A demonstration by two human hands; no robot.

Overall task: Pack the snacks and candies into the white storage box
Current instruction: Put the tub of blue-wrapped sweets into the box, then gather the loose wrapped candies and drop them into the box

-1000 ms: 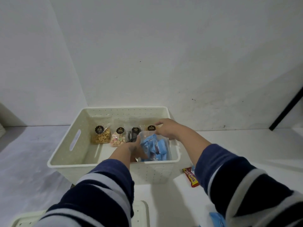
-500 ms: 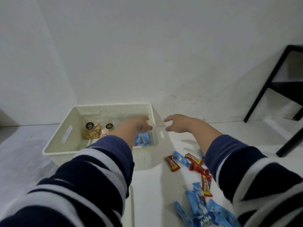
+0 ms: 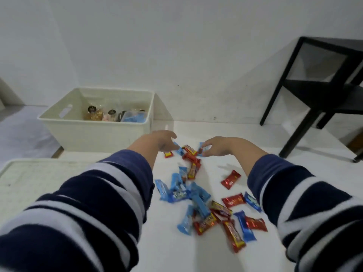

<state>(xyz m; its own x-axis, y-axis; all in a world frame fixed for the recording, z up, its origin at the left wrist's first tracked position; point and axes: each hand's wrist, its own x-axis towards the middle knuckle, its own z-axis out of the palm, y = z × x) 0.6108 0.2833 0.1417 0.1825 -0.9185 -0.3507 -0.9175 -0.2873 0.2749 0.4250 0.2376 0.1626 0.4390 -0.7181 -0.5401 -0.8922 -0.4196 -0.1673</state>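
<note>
Both hands reach the far end of the candies (image 3: pixel 196 195), right of the box (image 3: pixel 94 134). The left hand (image 3: pixel 164 141) spreads loosely open; the right hand (image 3: pixel 214 147) pinches a blue candy (image 3: pixel 202 149). Slick wrappers could slip, and a scoop may scatter pieces.

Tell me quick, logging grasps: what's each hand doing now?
Left hand: open, fingers reaching the candies, holding nothing.
Right hand: fingers closing on a blue candy; grip cannot be told.
</note>
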